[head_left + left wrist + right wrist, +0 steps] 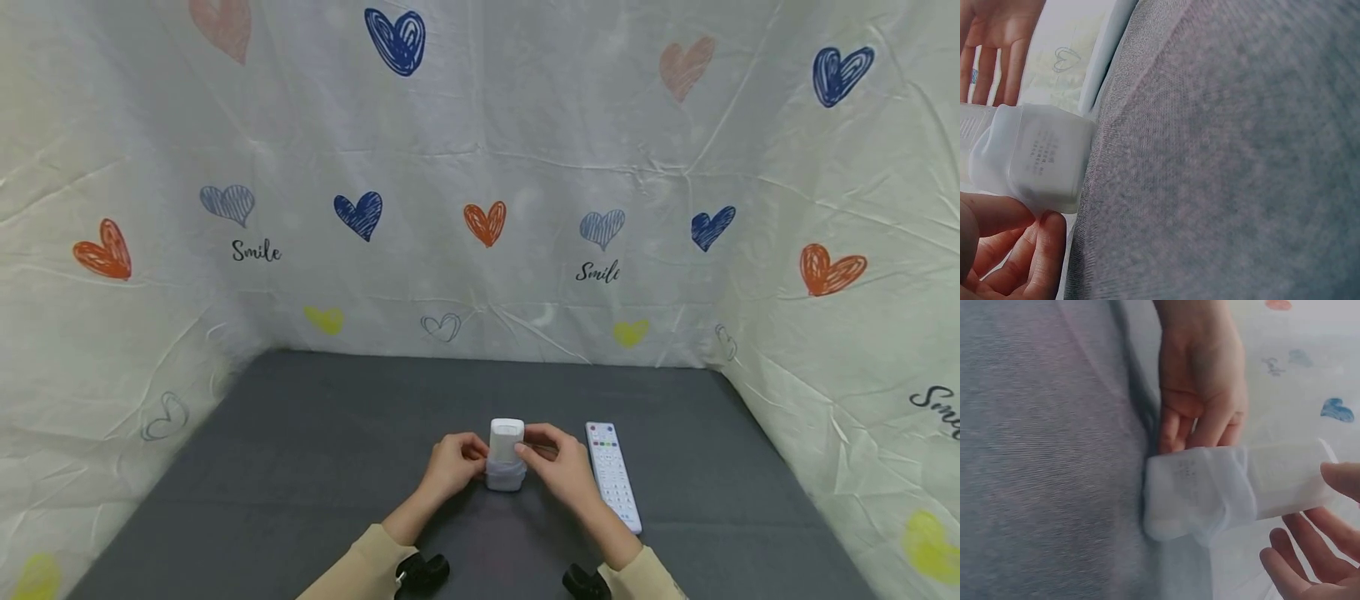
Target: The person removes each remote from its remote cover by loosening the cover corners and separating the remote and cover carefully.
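Observation:
A white handheld device with rounded corners stands upright on the dark table; its exact kind does not show. Around its lower part sits a translucent, soft sleeve, with a bunched rim and small print visible through it in the left wrist view. My left hand pinches the sleeve's side between thumb and forefinger. On the other side, my right hand holds the device near its upper end, thumb on the near face, other fingers at the far side. Beside the right forearm lies a long white remote control with many buttons.
A dark grey cloth covers the table. White sheets printed with hearts and the word Smile rise at the back and both sides. Black straps are on both wrists.

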{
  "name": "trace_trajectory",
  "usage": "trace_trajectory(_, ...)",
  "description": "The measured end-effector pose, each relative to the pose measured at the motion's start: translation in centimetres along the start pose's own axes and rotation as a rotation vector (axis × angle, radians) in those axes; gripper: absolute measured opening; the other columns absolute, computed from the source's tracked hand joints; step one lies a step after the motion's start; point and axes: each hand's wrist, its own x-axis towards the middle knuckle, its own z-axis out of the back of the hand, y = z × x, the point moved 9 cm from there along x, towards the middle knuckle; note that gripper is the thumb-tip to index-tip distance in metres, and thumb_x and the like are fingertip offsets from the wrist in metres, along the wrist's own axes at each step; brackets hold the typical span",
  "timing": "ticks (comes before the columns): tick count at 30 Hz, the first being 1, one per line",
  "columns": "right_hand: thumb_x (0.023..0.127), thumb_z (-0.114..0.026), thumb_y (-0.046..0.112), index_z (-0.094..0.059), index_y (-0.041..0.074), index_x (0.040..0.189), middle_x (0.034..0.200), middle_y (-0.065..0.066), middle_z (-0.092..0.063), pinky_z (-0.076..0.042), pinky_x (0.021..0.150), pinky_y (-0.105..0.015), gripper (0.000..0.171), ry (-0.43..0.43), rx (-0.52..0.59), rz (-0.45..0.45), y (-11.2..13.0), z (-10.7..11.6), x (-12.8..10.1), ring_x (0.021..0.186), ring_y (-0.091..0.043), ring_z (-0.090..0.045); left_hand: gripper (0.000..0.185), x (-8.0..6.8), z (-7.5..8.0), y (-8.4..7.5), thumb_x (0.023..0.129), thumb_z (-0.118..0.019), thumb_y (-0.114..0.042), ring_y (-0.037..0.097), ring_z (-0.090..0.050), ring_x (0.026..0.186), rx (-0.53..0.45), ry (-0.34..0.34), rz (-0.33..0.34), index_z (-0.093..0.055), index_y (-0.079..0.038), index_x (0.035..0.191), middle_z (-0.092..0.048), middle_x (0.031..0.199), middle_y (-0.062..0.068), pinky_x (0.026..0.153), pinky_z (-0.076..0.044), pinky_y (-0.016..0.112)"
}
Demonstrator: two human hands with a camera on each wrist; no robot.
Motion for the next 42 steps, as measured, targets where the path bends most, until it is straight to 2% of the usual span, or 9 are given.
trace_trajectory(5, 0.083, -0.071, 0.008, -0.065, 0.001, 0.110, 0.107, -0.017, -0.068, -0.053, 0.088, -0.038, 0.028, 0.036, 0.024, 0.013, 2.7, -0.1, 0.2, 0.103, -0.032, -0.064, 0.006, 0.0, 0.0, 0.1, 0.077, -0.068, 0.003, 0.012, -0.064, 0.059, -0.015, 0.013, 0.009, -0.068, -0.001, 0.081, -0.068, 0.071, 0.008, 0.053, -0.054, 0.025)
trace_trajectory(9, 0.083, -0.072, 0.008, -0.067, 0.000, 0.106, 0.104, -0.016, -0.068, -0.054, 0.086, -0.036, 0.025, 0.066, 0.004, 0.012, 3.5, -0.3, 0.5, 0.101, -0.031, -0.065, 0.005, 0.0, -0.1, 0.3, 0.078, -0.068, 0.003, 0.013, -0.064, 0.059, -0.026, 0.029, 0.027, -0.068, 0.000, 0.082, -0.068, 0.071, 0.008, 0.053, -0.055, 0.027)
trace_trajectory(16, 0.082, -0.072, 0.010, -0.068, 0.002, 0.103, 0.101, -0.013, -0.069, -0.054, 0.085, -0.031, 0.023, 0.071, -0.007, -0.005, 3.3, -0.3, 0.7, 0.097, -0.025, -0.066, 0.007, 0.0, -0.2, 1.1, 0.078, -0.068, 0.003, 0.013, -0.064, 0.059, -0.059, 0.054, 0.090, -0.068, 0.000, 0.084, -0.068, 0.071, 0.007, 0.055, -0.055, 0.028)
trace_trajectory(21, 0.082, -0.072, 0.009, -0.068, 0.002, 0.108, 0.103, -0.015, -0.070, -0.053, 0.081, -0.026, 0.027, 0.071, 0.020, -0.006, 3.1, -0.1, 0.9, 0.095, -0.024, -0.066, 0.011, -0.2, -0.2, 1.0, 0.078, -0.066, 0.002, 0.014, -0.064, 0.060, -0.110, 0.087, 0.137, -0.068, 0.001, 0.088, -0.069, 0.074, 0.008, 0.057, -0.055, 0.031)
trace_trajectory(28, 0.082, -0.073, 0.012, -0.068, 0.004, 0.114, 0.107, -0.015, -0.069, -0.054, 0.078, -0.024, 0.033, 0.039, 0.041, -0.014, 0.2, 0.2, 1.7, 0.096, -0.022, -0.067, 0.017, -0.1, -0.4, 1.2, 0.087, -0.063, -0.009, 0.012, -0.060, 0.063, -0.160, 0.150, 0.189, -0.070, 0.003, 0.096, -0.067, 0.075, 0.006, 0.059, -0.053, 0.030)
trace_trajectory(35, 0.081, -0.074, 0.018, -0.070, 0.009, 0.111, 0.106, -0.010, -0.070, -0.053, 0.076, -0.022, 0.032, 0.016, 0.060, 0.017, 0.2, 0.4, 1.8, 0.092, -0.013, -0.067, 0.021, 0.1, -0.4, 1.7, 0.088, -0.062, -0.009, 0.012, -0.057, 0.064, -0.254, 0.189, 0.252, -0.069, 0.006, 0.101, -0.064, 0.076, 0.002, 0.061, -0.051, 0.027)
trace_trajectory(42, 0.082, -0.072, 0.007, -0.069, 0.003, 0.110, 0.105, -0.013, -0.069, -0.051, 0.080, -0.020, 0.029, 0.032, 0.080, 0.004, 3.7, 0.5, 0.8, 0.096, -0.021, -0.066, 0.017, 0.2, 0.0, 1.0, 0.085, -0.063, -0.002, 0.011, -0.056, 0.063, -0.235, 0.195, 0.224, -0.068, 0.010, 0.097, -0.063, 0.073, 0.000, 0.060, -0.051, 0.027)
